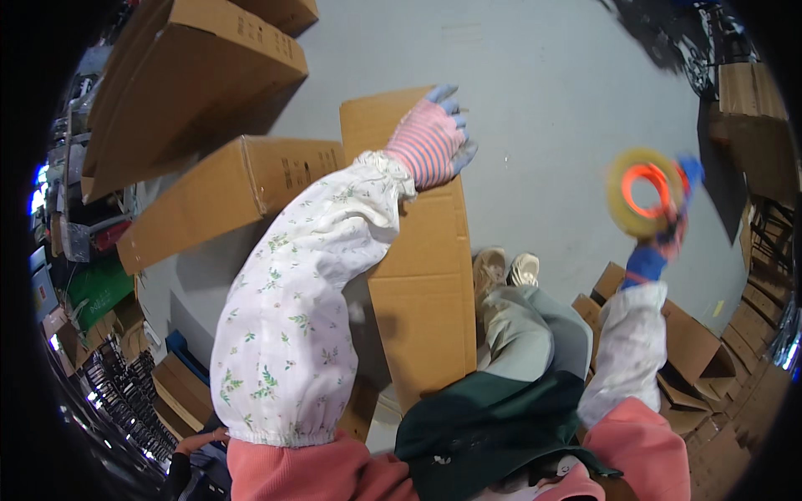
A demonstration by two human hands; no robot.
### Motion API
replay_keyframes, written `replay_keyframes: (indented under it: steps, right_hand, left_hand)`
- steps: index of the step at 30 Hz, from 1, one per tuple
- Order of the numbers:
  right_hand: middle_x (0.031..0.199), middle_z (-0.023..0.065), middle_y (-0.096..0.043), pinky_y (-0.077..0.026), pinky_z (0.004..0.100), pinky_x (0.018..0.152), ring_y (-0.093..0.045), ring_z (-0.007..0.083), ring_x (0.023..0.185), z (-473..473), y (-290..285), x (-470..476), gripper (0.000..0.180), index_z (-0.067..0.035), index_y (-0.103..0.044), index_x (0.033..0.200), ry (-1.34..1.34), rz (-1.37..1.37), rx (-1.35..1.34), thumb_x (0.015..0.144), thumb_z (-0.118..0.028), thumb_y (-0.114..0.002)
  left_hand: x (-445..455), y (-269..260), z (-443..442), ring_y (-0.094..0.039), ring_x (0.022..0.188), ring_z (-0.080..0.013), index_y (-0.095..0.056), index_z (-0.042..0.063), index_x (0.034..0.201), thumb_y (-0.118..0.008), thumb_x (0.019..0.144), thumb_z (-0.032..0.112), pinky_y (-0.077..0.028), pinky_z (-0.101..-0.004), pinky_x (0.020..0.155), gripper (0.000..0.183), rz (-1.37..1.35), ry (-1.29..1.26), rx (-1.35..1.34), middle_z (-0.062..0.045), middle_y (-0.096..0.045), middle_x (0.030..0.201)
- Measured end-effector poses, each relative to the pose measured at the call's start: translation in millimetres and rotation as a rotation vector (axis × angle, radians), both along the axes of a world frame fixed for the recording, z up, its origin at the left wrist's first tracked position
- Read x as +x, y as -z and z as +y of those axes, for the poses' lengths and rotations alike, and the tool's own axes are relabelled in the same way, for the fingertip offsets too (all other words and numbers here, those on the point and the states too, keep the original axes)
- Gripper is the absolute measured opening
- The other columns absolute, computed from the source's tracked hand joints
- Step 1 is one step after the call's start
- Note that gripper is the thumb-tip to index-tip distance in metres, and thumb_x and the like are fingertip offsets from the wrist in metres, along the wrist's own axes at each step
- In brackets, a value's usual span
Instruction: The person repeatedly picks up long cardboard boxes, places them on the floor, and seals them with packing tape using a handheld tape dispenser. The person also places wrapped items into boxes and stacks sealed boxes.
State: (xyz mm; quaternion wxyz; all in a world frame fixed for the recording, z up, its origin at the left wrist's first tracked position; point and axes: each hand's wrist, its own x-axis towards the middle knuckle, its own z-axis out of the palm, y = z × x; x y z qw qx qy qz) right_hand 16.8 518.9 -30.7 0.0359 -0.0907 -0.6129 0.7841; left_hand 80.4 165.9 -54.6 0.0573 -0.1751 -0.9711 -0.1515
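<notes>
A pink-and-blue striped work glove covers my left hand (432, 138), which lies across the far part of a long brown cardboard box (426, 294). Its fingers are apart and reach past the box's right edge; whether the palm presses on the cardboard is hidden. Off to the right, my right hand (673, 232) grips a tape dispenser (684, 178), blurred, with a blue and orange body. A large roll of yellowish clear packing tape (620, 194) with an orange core sits on it. The dispenser is held apart from the box, above the grey floor.
More cardboard boxes stand on the left, a nearer one (194, 206) and a larger one (207, 81) behind. Cardboard (689, 338) gathers at the lower right. My shoes (523, 269) are on the grey floor (539, 106) beside the box. Another person's arm (200, 441) shows at the lower left.
</notes>
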Motion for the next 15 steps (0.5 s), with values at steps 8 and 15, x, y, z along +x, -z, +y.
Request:
replay_keyframes:
  steps: [8,15]
  right_hand:
    - [0.107,0.0046,-0.06,-0.047,0.0248,0.068,-0.056,0.0113,0.071,-23.1,58.4,174.9,0.052,-0.003,-0.05,0.135,-0.342,-0.339,0.234,0.083,-0.006,-0.06]
    - [0.108,0.0082,-0.064,-0.054,0.0302,0.076,-0.064,0.0171,0.088,-9.5,-30.0,46.5,0.043,-0.007,-0.052,0.131,0.172,-0.03,0.246,0.09,-0.019,-0.061]
  left_hand:
    - [12.6,-32.1,17.7,-0.058,0.084,-0.0252,-0.068,0.008,0.066,-0.061,0.077,0.031,-0.037,-0.043,0.104,0.027,-0.01,-0.106,-0.224,-0.008,-0.061,0.067]
    - [170.8,-8.1,130.5,-0.056,0.072,-0.0282,-0.062,0.008,0.058,-0.057,0.079,0.035,-0.044,-0.0402,0.073,0.035,-0.359,0.358,0.213,-0.009,-0.058,0.063]
